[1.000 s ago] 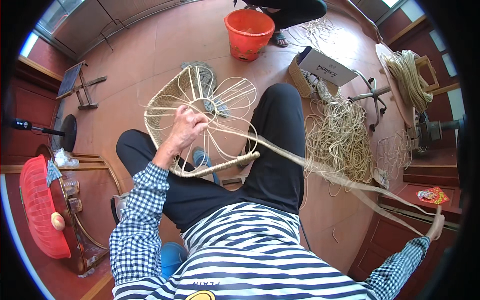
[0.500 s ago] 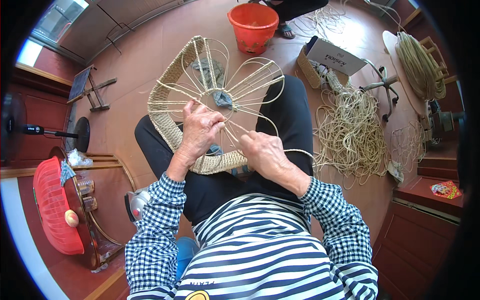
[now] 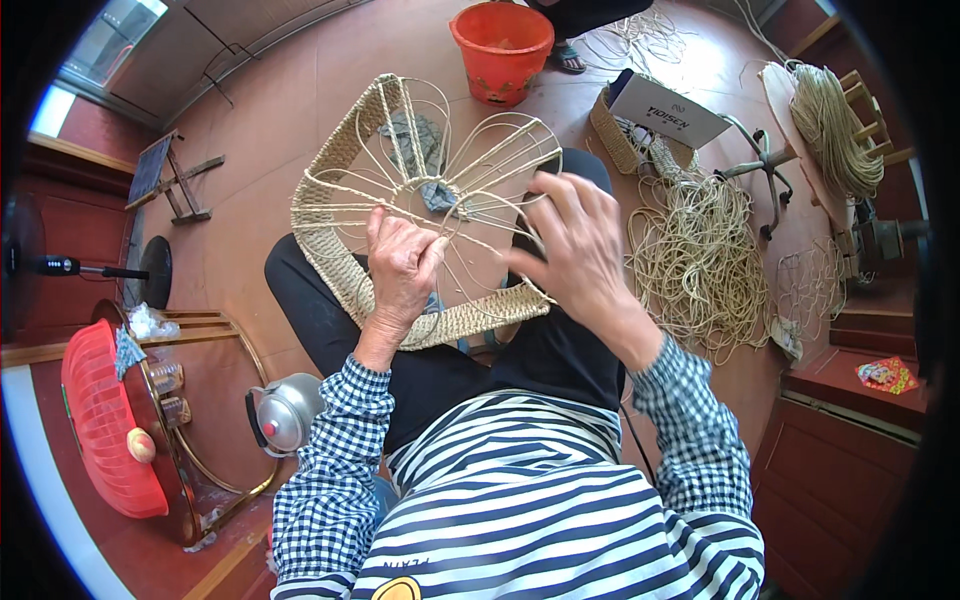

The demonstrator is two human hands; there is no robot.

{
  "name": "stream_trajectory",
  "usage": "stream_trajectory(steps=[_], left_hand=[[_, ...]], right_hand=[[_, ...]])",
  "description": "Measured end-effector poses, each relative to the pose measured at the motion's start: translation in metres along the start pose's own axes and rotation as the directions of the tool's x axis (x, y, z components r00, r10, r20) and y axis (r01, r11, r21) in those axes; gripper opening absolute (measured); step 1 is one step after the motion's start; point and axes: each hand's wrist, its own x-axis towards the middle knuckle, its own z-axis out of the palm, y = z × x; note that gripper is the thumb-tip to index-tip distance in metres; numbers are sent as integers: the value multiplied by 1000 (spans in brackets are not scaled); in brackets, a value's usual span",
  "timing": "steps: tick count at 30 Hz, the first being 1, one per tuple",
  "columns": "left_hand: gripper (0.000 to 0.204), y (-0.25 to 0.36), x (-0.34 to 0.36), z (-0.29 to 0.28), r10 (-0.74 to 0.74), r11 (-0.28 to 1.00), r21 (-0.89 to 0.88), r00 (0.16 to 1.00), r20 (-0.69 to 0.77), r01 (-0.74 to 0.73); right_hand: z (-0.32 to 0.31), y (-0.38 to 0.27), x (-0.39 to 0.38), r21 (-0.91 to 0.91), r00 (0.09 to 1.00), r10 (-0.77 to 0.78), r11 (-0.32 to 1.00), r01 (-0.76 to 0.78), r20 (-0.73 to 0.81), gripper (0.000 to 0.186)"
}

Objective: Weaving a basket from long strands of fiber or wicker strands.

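A straw-coloured woven piece (image 3: 325, 225) rests across my lap: a wide braided band bent round, with cord loops and twisted spokes (image 3: 490, 160) running to a small ring near its middle. Just below that ring, my left hand (image 3: 400, 260) is closed, thumb and forefinger pinching a cord (image 3: 468, 242) of the spokes. To its right, my right hand (image 3: 578, 235) is raised beside the loops, fingers curved and thumb apart, slightly smeared by motion. Nothing gripped shows in it, though thin cord loops pass close to its fingertips. Through the spokes a grey-blue cloth (image 3: 437, 195) shows.
On the right lies a big heap of loose cord (image 3: 700, 265), with a box (image 3: 665, 115) behind it and a coiled hank (image 3: 835, 135) farther right. An orange bucket (image 3: 502, 55) stands ahead, near another person's foot (image 3: 568, 60). At left are a kettle (image 3: 287, 415) and red basket (image 3: 105, 420).
My right hand has left the cords near the band's lower edge, moving up and right with its fingers opening. My left hand keeps its pinch. More of the kettle shows.
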Motion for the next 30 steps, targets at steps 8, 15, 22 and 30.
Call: stream_trajectory(steps=[8,15,22,30], left_hand=[[8,3,1,-4,-94,993,-74,995,-40,91],[5,0,4,-5,-5,998,64,994,107,-2],[14,1,7,-3,56,987,128,958,283,-96],[19,-3,4,-4,-40,990,140,968,247,5]], right_hand=[[-105,136,-133,-707,997,75,704,-63,-14,27],[-108,64,-89,94,967,228,971,-219,-110,32],[127,-30,-33,551,453,315,-431,-714,834,35],[91,-49,-35,665,623,310,-569,-483,718,23]])
